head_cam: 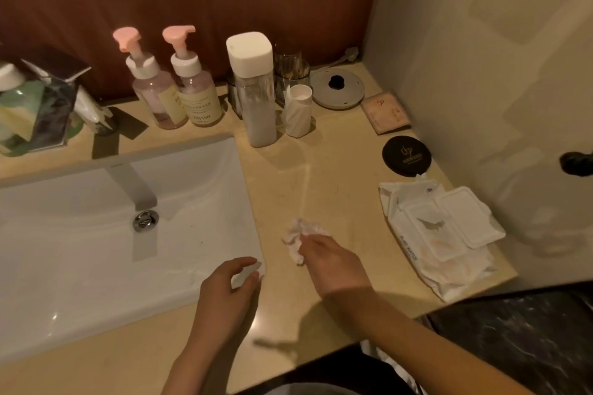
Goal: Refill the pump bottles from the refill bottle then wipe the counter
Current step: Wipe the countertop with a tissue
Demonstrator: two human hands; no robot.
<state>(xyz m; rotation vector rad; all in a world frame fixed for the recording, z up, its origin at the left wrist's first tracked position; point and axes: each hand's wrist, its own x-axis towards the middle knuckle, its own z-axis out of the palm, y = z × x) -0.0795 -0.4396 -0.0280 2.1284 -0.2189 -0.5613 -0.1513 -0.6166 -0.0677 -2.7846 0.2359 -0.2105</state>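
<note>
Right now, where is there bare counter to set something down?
Bare counter lies between the sink and the wipes pack, from the tall bottle down to the crumpled wipe in the right hand. The back wall is crowded: pump bottles, cups, lid.

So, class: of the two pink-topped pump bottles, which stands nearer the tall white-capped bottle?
The right-hand pump bottle, its YAPING label facing us, stands next to the tall white-capped bottle; the other pump bottle stands farther left.

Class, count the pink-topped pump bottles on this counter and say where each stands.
2. Left pump bottle: at the back wall, behind the sink. Right pump bottle: beside it, left of the white-capped bottle. None seems hidden.
</note>
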